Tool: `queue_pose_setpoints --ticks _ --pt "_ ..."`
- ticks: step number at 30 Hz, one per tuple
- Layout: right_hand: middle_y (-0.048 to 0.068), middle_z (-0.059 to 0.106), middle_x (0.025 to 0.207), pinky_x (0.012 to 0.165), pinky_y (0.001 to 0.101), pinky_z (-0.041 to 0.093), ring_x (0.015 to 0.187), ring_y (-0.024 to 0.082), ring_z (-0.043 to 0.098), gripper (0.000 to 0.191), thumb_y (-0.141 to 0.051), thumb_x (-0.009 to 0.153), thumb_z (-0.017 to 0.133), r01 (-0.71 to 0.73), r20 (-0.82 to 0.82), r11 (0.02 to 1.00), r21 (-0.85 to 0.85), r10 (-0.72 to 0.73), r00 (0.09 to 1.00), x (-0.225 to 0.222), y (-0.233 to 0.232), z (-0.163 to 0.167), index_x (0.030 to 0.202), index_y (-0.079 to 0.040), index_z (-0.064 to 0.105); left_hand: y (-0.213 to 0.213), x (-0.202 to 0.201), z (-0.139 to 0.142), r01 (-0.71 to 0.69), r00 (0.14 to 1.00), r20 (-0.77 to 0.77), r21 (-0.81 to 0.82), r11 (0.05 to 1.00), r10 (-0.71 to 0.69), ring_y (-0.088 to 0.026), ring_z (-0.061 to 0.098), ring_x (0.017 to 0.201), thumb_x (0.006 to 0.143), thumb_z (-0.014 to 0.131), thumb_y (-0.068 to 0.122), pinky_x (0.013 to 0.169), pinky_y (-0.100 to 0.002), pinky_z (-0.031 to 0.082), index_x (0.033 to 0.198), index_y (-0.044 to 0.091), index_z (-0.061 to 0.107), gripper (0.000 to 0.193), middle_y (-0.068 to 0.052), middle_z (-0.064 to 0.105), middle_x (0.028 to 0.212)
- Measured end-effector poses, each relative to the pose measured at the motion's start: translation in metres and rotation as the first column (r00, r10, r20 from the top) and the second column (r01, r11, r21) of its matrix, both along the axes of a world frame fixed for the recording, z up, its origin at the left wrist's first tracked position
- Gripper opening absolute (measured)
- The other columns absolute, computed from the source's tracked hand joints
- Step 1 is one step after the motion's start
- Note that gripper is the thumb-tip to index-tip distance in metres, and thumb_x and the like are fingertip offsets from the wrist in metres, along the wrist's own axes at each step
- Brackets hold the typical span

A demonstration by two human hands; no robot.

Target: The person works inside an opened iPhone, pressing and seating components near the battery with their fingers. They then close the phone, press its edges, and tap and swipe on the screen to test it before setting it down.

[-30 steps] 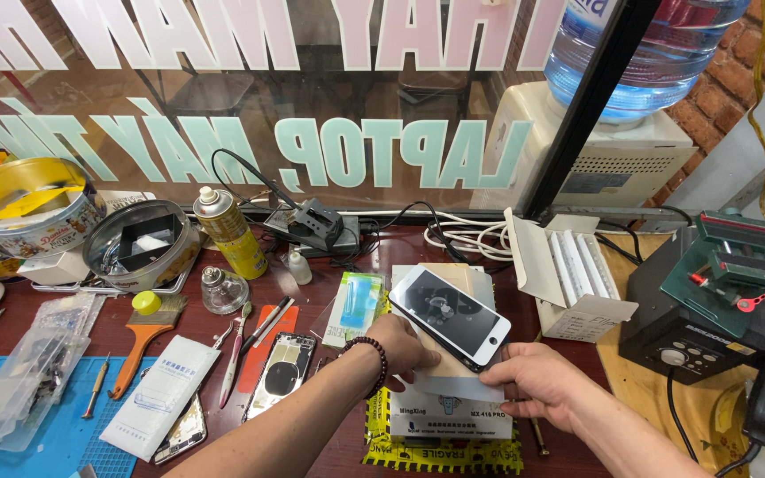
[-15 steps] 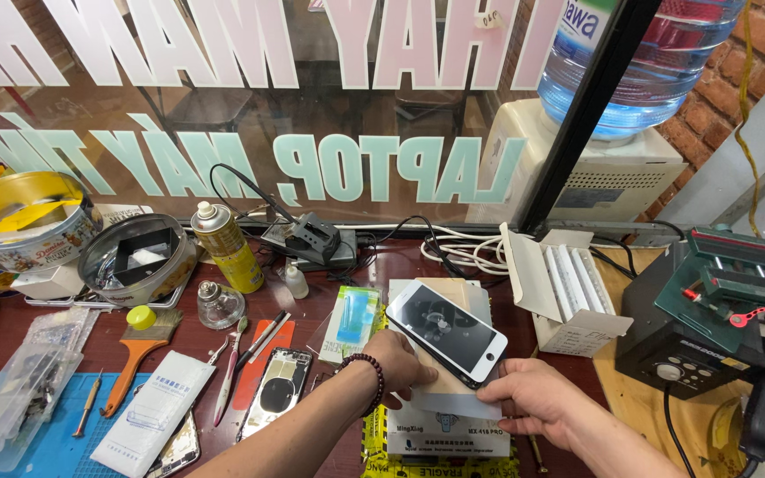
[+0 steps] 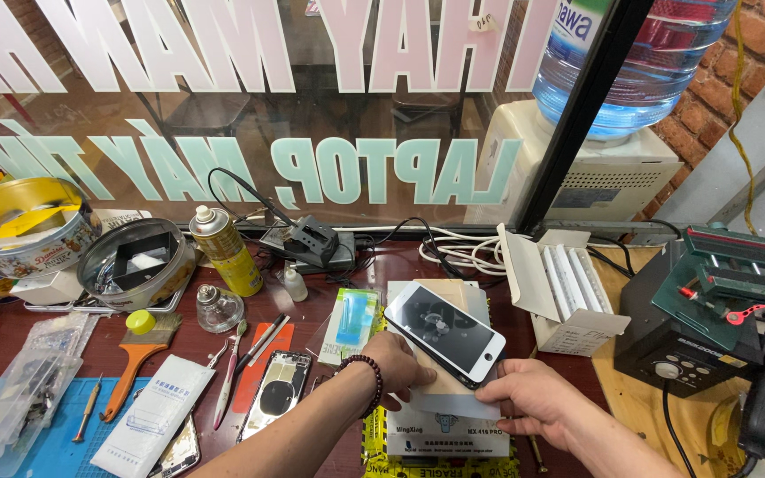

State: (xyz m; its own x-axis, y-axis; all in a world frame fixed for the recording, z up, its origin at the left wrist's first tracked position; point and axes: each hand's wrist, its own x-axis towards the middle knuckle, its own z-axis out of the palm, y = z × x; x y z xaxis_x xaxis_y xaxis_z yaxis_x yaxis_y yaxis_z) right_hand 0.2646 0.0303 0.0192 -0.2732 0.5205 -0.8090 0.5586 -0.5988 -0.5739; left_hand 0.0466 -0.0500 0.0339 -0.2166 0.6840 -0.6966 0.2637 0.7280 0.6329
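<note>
Pinching the white-framed phone screen (image 3: 445, 334) from both ends: your left hand (image 3: 397, 365), your right hand (image 3: 526, 400), above the white box (image 3: 450, 423).

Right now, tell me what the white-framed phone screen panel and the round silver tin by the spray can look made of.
White-framed phone screen panel: glossy glass face, likely, since it mirrors the surroundings; the white border could be painted glass or plastic.
Round silver tin: thin metal, going by its bright reflective rim.

The phone screen (image 3: 444, 332) looks like glossy glass with a white frame. Spray can (image 3: 226, 250) is shiny metal, workbench (image 3: 329, 274) smooth dark wood.
</note>
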Motion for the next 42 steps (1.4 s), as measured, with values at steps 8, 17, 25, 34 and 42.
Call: queue_pose_setpoints --ticks 8,17,25,34,42 --pt "0.005 0.074 0.092 0.075 0.0336 0.056 0.083 0.017 0.069 0.022 -0.011 0.085 0.076 -0.009 0.007 1.0 -0.002 0.009 1.0 -0.0012 0.0003 0.0026 0.105 -0.009 0.069 -0.0012 0.001 0.0046 0.0 1.0 0.007 -0.005 1.0 0.0 -0.02 0.072 0.077 0.085 0.083 0.022 0.06 -0.034 0.063 0.114 0.001 0.065 0.04 -0.013 0.076 0.1" --pt "0.006 0.074 0.094 0.076 0.0338 0.057 0.084 0.017 0.069 0.023 -0.011 0.085 0.076 -0.013 0.0 1.0 0.0 0.013 1.0 -0.0009 0.0009 0.0014 0.106 -0.008 0.068 -0.0025 0.0015 0.0043 0.001 1.0 0.007 0.005 1.0 -0.001 -0.02 0.073 0.079 0.086 0.082 0.023 0.06 -0.033 0.063 0.116 0.0 0.065 0.042 -0.013 0.077 0.103" --pt "0.005 0.074 0.093 0.076 0.0349 0.057 0.083 0.017 0.068 0.022 -0.01 0.085 0.076 0.003 -0.015 1.0 0.001 -0.003 1.0 -0.0009 0.0012 -0.0004 0.106 -0.008 0.068 -0.0012 -0.0001 0.0008 -0.001 1.0 0.009 0.017 1.0 0.001 -0.02 0.073 0.077 0.084 0.084 0.022 0.057 -0.033 0.062 0.115 0.0 0.066 0.042 -0.013 0.076 0.101" --pt "0.005 0.074 0.092 0.075 0.0346 0.057 0.082 0.017 0.069 0.021 -0.011 0.085 0.076 -0.007 -0.006 1.0 0.009 0.007 1.0 -0.001 -0.0004 0.0023 0.104 -0.008 0.068 -0.0007 0.0005 0.0 -0.009 1.0 0.014 0.015 1.0 0.009 -0.019 0.072 0.074 0.083 0.084 0.022 0.057 -0.034 0.062 0.111 0.001 0.064 0.04 -0.012 0.076 0.098" --pt "0.006 0.074 0.092 0.076 0.034 0.056 0.083 0.017 0.069 0.021 -0.012 0.085 0.076 -0.009 0.004 1.0 0.006 0.009 1.0 -0.002 -0.0011 0.0064 0.105 -0.008 0.068 -0.0019 0.0008 0.0034 0.001 1.0 0.006 0.008 1.0 -0.002 -0.018 0.073 0.074 0.085 0.083 0.023 0.059 -0.033 0.063 0.11 0.002 0.065 0.037 -0.011 0.076 0.097"
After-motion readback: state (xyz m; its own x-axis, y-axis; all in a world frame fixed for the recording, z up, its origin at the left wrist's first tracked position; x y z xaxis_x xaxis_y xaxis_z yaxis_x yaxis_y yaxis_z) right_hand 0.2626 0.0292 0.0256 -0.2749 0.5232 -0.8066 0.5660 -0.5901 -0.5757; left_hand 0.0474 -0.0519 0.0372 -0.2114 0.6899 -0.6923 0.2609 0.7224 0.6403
